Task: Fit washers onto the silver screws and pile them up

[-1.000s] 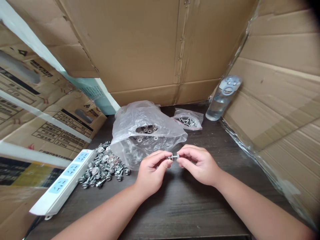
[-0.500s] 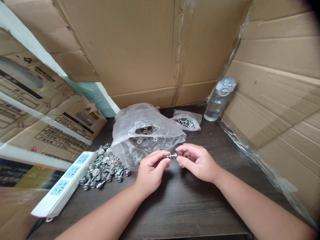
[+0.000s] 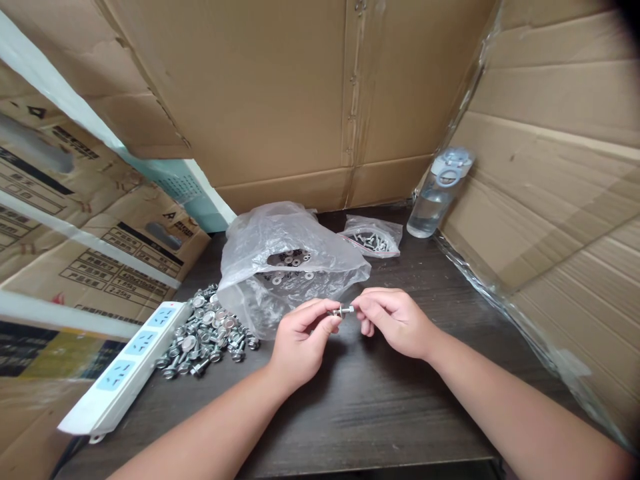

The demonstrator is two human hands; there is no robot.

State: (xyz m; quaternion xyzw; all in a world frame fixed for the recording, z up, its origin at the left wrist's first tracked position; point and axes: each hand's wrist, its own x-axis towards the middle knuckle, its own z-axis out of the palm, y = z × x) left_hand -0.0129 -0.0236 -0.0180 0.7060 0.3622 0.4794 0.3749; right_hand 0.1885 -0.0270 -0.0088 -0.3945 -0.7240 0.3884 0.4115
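Between the thumb and index finger of my left hand (image 3: 305,337) is a small silver bolt (image 3: 347,309) with a washer around it, pointing right. My right hand (image 3: 395,320) is closed at the bolt's right end, thumb and index finger pressed together there, the other fingers curled below. Part of the bolt is hidden by my left fingertips. Behind my hands a translucent plastic bag (image 3: 260,233) lies with its mouth towards me, and loose washers (image 3: 291,261) show inside it. A pile of bolts with washers (image 3: 210,333) lies left of my left hand.
A white power strip (image 3: 125,367) lies along the pile's left side. Farther back are a zip bag of small screws (image 3: 373,239) and a water bottle (image 3: 437,197). Cardboard walls (image 3: 280,93) surround the dark tabletop (image 3: 360,413) at the back and sides.
My right thumb and index finger have closed together at the bolt's end, and the other fingers have curled lower. My left hand keeps its hold. The view has shifted slightly.
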